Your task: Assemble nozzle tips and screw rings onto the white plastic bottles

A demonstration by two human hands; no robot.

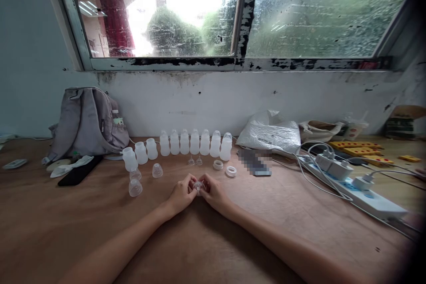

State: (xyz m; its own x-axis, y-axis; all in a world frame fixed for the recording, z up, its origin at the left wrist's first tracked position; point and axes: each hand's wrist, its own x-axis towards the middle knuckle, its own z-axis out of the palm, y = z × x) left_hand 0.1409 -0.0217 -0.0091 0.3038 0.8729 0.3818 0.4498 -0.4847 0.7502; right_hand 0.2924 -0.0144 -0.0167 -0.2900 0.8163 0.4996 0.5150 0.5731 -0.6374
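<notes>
My left hand (182,193) and my right hand (214,193) meet over the middle of the table. Their fingers pinch a small clear bottle nipple (198,185) from both sides; its lower part is partly hidden by the fingers. Just beyond stand two more clear nipples (195,160), and to their right lie two white collar rings (230,171). A row of several capped white baby bottles (195,143) runs along the back. Three bottles without caps (141,153) stand to the left. In front of these are several clear dome caps (135,187), one of them set apart (157,170).
At the left are a grey backpack (89,120) and a black phone-like slab (80,171). A silvery bag (271,133) and a partly pixelated device (255,162) lie at the right. Farther right, a white power strip (376,202) trails cables near several yellow blocks (359,146).
</notes>
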